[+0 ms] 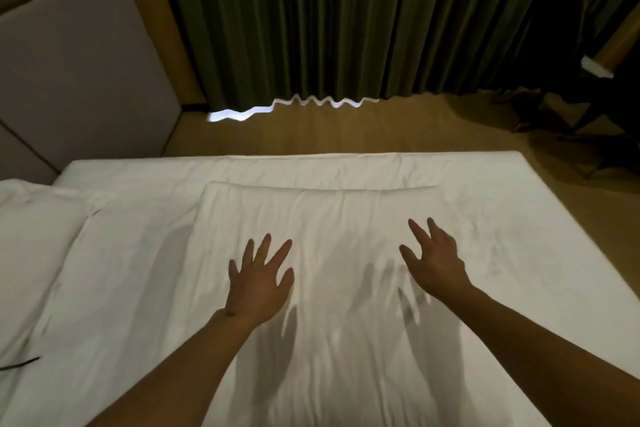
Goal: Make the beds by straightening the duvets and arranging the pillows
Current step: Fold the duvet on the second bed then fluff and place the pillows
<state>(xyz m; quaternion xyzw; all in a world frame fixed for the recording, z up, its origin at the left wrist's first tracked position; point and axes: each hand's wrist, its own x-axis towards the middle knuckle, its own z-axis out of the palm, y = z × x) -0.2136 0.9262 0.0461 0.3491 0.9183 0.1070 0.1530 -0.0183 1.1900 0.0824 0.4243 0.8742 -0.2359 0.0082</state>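
- duvet [346, 236]: white, lying spread flat over the bed, covering most of the near and middle view; a folded edge is running left to right across its far part, with fine creases showing between the hands.
- bed [554, 218]: white, its far edge running along the floor strip, its right corner showing at the far right.
- pillow [31, 246]: white, lying at the left end of the bed, partly cut off by the picture edge, sitting just beside the duvet's left side.
- left hand [259, 279]: reaching out over the middle of the duvet, palm down, fingers straight and spread apart, gripping nothing; whether it is touching the cloth cannot be told.
- right hand [434, 262]: reaching out to the right of the left hand, fingers straight and spread, gripping nothing; its shadow is falling apart from it on the duvet.
- headboard [79, 62]: pale padded panel, standing at the far left.
- curtain [346, 17]: green, pleated, hanging beyond the bed, with a bright strip showing under its hem.
- floor [346, 128]: wood-toned, lying between bed and curtain.
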